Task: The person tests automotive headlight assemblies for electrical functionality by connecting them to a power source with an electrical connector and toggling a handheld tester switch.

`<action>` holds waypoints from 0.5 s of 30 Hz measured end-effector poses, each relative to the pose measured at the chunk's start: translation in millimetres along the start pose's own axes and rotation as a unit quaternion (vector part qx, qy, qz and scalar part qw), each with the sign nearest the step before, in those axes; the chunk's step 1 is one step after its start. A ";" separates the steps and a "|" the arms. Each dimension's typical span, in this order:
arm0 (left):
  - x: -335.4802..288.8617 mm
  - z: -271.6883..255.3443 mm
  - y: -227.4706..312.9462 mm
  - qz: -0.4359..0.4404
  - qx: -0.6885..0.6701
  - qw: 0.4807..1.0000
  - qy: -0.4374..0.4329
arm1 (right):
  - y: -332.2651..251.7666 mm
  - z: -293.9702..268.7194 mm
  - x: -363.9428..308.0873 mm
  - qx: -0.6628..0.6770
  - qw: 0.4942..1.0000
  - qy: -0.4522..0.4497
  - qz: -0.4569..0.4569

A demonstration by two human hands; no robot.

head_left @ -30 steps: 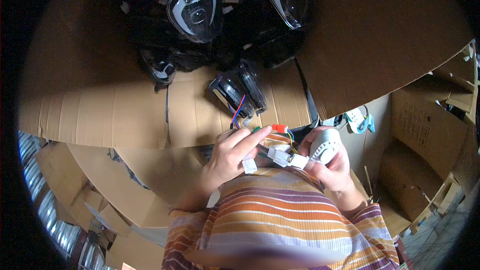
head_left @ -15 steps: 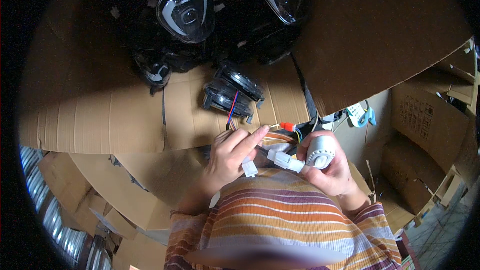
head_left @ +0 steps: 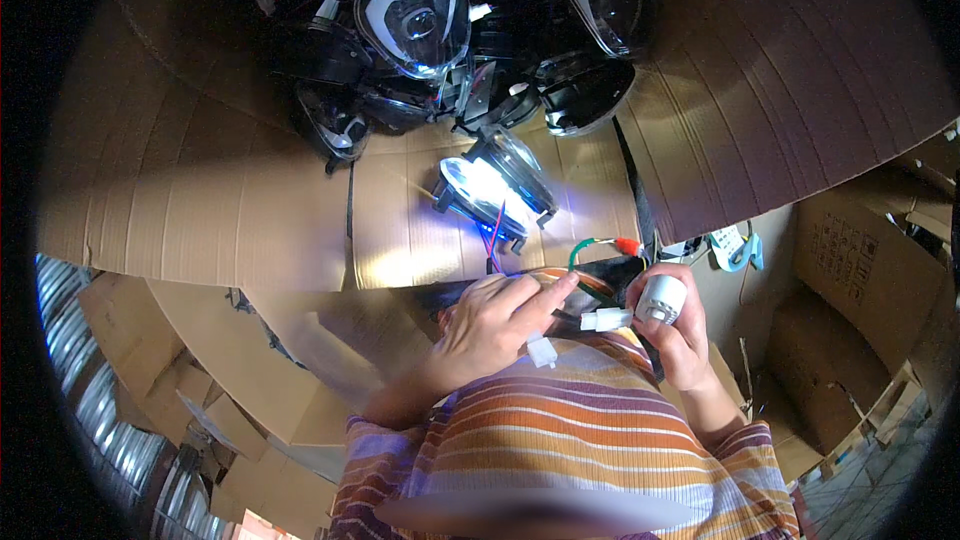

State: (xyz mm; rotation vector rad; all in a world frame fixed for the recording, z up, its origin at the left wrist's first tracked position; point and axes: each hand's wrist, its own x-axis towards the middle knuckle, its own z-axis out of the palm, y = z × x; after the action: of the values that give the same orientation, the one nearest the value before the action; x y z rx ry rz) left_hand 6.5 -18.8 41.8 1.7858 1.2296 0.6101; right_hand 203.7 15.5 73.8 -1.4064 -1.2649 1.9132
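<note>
My left hand (head_left: 500,325) closes around the dark cable of a headlight, its index finger stretched to a green wire (head_left: 579,252). A loose white plug (head_left: 541,351) hangs below its fingers. My right hand (head_left: 684,340) is wrapped round a white cylindrical device (head_left: 662,297), whose use I cannot make out. A white plastic connector (head_left: 604,319) lies between the hands, against the right fingers. Above, the green wire runs to a red connector (head_left: 628,247). On the cardboard ahead, a headlight (head_left: 480,183) shines bright white, with red and blue wires running toward my left hand.
Several black headlights with clear lenses (head_left: 415,20) are piled at the far side on a cardboard sheet (head_left: 260,230). Cardboard boxes (head_left: 830,270) stand at right, near a light-blue object (head_left: 738,248). Shiny ribbed metal (head_left: 105,410) lies along the left edge.
The headlight on the cardboard has lit up. The view has shifted, so things sit further right. My left index finger has moved from a bare wire end to the green wire.
</note>
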 end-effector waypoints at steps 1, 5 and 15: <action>-0.3 0.2 0.4 0.003 0.013 1.000 -0.005 | 0.4 0.1 0.2 0.000 1.000 -0.001 0.000; 3.6 2.9 4.8 0.006 0.001 1.000 0.012 | 2.9 0.7 2.1 -0.043 0.999 0.018 -0.015; 3.3 -28.2 0.6 0.031 -0.084 0.995 0.042 | 6.2 -6.3 2.2 -0.001 0.999 0.033 -0.038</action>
State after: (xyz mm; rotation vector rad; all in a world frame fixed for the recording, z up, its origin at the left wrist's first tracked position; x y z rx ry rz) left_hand -13.8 -5.3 56.5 1.6765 1.1470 0.8087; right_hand 209.6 16.8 66.9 -1.3918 -1.2718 1.8003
